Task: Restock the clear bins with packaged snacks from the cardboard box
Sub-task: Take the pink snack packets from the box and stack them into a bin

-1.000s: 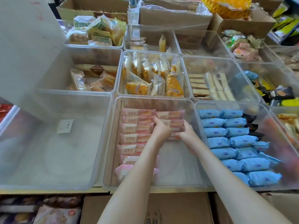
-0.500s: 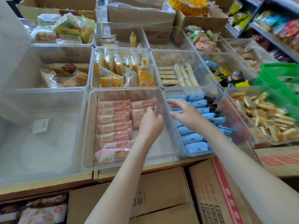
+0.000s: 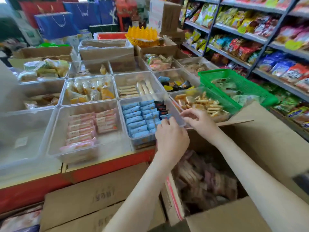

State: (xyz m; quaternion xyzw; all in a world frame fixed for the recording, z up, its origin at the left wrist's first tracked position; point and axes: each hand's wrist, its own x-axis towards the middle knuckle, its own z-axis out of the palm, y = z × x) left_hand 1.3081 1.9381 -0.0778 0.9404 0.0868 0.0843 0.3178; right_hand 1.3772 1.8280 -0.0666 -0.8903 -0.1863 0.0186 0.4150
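The open cardboard box (image 3: 225, 216) stands nearest, below the near right corner of the counter (image 3: 108, 166), with pink packaged snacks (image 3: 205, 181) piled loose inside. Above it, both hands have left the pink-pack bin (image 3: 53, 129) and shifted right. The left hand (image 3: 170, 139) hovers over the near right corner of the blue-pack bin (image 3: 140, 143). Its fingers curl forward, and whether they pinch anything cannot be told. The right hand (image 3: 199, 121) hangs by that bin's right rim, fingers loosely curled, nothing visible in them. The pink-pack bin, at the counter's near edge, holds one long and one short row. Judgement: one placement is complete, and the next load comes from the box.
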